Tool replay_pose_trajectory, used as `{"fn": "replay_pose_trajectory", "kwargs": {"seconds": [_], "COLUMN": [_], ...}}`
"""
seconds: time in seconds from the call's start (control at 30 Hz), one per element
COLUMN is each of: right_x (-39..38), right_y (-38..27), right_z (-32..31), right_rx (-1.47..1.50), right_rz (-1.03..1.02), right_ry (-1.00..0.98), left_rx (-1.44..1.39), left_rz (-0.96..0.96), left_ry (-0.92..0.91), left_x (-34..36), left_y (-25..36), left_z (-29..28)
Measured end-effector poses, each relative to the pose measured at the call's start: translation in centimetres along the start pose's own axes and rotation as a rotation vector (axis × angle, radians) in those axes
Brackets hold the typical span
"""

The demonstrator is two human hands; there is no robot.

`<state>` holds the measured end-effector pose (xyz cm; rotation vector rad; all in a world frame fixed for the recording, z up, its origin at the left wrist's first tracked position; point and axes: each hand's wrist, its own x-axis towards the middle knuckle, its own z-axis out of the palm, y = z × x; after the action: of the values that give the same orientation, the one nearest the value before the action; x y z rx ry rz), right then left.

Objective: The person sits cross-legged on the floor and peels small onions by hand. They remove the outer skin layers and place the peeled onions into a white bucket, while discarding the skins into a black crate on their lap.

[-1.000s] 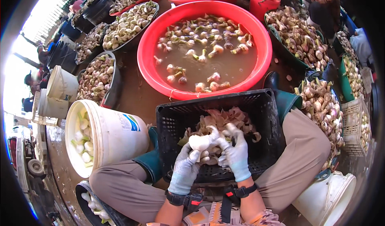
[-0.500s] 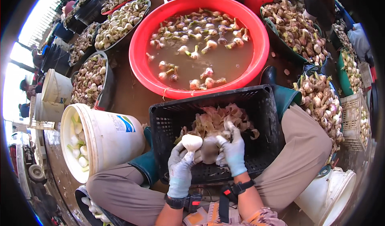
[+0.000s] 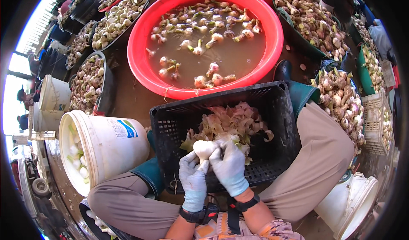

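my head-worn view looks down, close over the black crate. it faces forward toward the red tub.

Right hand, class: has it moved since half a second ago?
Yes; judged against the black crate, the right hand has shifted left, toward the garlic bulb.

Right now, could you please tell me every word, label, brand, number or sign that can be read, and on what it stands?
No text can be read with certainty.
White bucket: blue, green and white label; its print is too small and blurred.
Wristbands: no readable text.
Held garlic, black crate, red tub: no print visible.
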<state>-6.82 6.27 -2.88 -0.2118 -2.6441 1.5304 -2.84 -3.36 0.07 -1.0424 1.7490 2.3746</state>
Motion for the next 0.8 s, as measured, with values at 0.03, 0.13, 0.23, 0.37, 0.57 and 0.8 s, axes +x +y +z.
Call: {"fn": "replay_pose_trajectory", "kwargs": {"seconds": [0.03,0.13,0.23,0.37,0.57,0.8], "right_x": [0.6,2.9,2.6,3.2,1.2,3.1], "right_y": [0.7,1.4,5.7,5.3,-2.0,1.7], "right_z": [-0.1,-2.0,-2.9,-2.6,-4.7,-2.3], "right_rx": [0.027,0.666,0.815,0.858,0.791,0.802], "right_rz": [0.056,0.671,0.637,0.718,0.443,0.502], "right_ry": [0.006,0.009,0.035,0.297,-0.302,-0.020], "left_rx": [-0.048,-0.164,-0.212,-0.379,-0.416,-0.617], "left_rz": [-0.067,-0.146,-0.152,-0.205,-0.192,-0.380], "left_ry": [-0.024,-0.175,-0.252,-0.289,-0.264,-0.352], "left_x": [-0.2,0.4,0.4,0.1,0.0,-0.7], "left_y": [0.6,-0.3,0.1,1.0,1.2,2.5], "left_z": [0.1,-2.2,-1.8,-2.3,-2.1,-1.2]}}
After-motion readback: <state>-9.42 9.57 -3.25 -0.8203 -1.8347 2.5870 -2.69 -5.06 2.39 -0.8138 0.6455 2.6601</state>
